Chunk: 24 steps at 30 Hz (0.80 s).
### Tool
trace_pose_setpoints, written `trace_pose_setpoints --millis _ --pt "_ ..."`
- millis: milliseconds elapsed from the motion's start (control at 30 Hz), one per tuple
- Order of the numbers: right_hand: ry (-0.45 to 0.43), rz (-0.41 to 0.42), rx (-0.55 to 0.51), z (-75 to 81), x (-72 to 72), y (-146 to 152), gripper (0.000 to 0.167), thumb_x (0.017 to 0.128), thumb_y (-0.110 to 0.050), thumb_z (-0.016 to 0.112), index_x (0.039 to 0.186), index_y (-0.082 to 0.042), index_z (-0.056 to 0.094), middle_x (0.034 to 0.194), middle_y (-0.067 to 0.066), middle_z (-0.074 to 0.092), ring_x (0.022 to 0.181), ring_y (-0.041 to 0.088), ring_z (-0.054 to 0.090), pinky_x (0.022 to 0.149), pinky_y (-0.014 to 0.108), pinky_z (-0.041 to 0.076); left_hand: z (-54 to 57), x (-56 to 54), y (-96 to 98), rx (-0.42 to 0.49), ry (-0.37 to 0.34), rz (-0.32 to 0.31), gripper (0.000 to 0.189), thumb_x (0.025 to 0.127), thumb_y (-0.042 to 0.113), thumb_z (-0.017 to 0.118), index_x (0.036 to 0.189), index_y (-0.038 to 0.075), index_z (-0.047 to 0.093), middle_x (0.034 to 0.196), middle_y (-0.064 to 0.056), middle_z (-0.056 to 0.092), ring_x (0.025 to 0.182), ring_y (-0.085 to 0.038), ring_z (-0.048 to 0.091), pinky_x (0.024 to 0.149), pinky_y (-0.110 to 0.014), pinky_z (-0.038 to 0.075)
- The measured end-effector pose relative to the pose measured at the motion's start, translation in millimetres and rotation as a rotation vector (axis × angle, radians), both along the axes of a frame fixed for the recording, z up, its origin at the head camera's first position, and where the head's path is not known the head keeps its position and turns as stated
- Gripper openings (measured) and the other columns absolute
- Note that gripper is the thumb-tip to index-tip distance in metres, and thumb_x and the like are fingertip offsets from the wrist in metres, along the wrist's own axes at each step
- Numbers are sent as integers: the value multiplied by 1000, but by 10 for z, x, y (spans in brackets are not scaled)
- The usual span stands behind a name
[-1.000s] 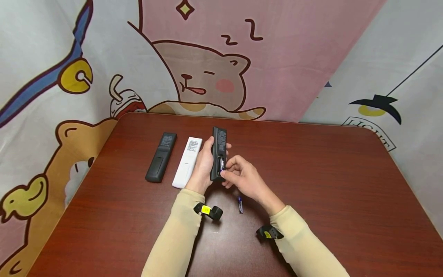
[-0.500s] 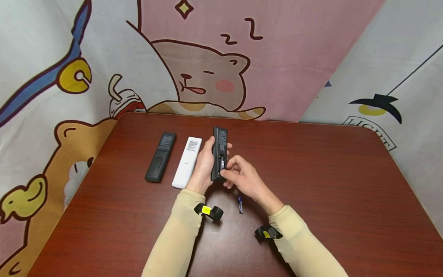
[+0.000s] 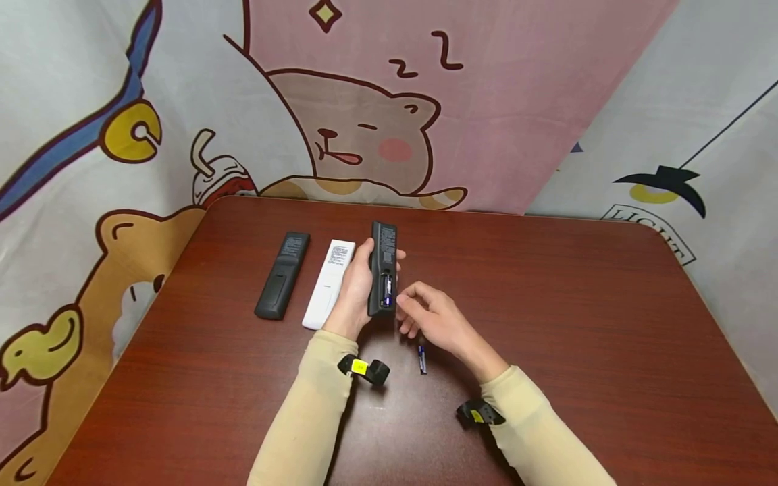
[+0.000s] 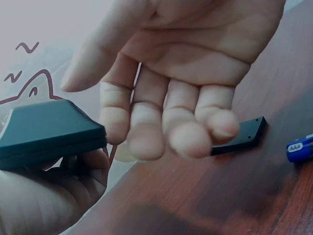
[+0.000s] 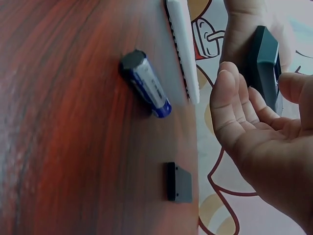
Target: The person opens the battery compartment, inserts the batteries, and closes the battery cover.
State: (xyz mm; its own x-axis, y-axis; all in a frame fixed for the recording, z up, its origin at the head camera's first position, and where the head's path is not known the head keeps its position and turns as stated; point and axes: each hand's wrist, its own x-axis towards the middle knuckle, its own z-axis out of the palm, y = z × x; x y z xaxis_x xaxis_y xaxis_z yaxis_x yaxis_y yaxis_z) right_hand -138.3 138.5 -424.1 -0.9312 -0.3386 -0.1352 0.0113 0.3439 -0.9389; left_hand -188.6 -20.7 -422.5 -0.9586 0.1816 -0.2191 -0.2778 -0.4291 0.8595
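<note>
My left hand [image 3: 352,293] grips a black remote control [image 3: 381,266], its back facing up and its battery compartment uncovered. A blue and silver battery [image 3: 387,290] lies in that compartment. Just off the remote's lower right side, my right hand [image 3: 436,318] holds nothing, its fingers [image 4: 188,139] loosely bent. A second battery [image 3: 422,360], blue and marked AAA in the left wrist view, lies on the table below my right hand. A small flat black piece [image 5: 179,183] that looks like a battery cover also rests on the table; my right hand mostly hides it in the head view.
Left of the held remote, a white remote control [image 3: 329,285] and another black remote control [image 3: 282,275] lie back up on the reddish-brown table [image 3: 577,324]. Behind the table hangs a cloth [image 3: 516,101] with cartoon prints.
My right hand has drawn back from the compartment to the right and slightly down, so the battery inside shows more fully. The left hand still holds the remote in nearly the same place.
</note>
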Motion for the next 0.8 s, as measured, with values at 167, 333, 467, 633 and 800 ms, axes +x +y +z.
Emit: trace_pose_setpoints --millis 167,333,467,633,800 --pt "-6 10 24 2 15 41 29 108 -23 54 110 5 63 88 21 72 64 20 66 57 42 56 -5 -8 -12 7 -13 1 59 112 40 23 137 -2 57 98 -5 61 76 -14 55 69 -25 48" --pt "8 33 60 -4 19 90 28 107 -22 55 108 5 63 86 18 71 64 21 66 60 44 58 7 -5 -18 9 -20 2 59 112 41 24 138 -1 57 99 -5 61 76 -14 56 69 -25 48" --pt "31 64 87 -3 29 127 26 107 -20 56 107 5 63 86 18 71 65 22 67 62 45 58 19 -3 -32 -1 -27 -1 59 112 42 26 140 1 57 102 -5 62 77 -14 56 68 -25 48" --pt "63 80 135 1 45 161 21 106 -18 58 105 2 65 86 18 70 65 20 66 60 40 58 28 -4 -44 -9 -30 -7 58 111 43 26 140 3 57 102 -6 62 78 -14 56 70 -27 48" --pt "93 86 225 -12 54 199 14 103 -18 62 101 -5 67 79 12 69 63 17 64 57 31 54 31 -8 -53 -14 -39 -5 58 111 44 27 139 3 58 102 -6 62 79 -15 56 72 -29 47"
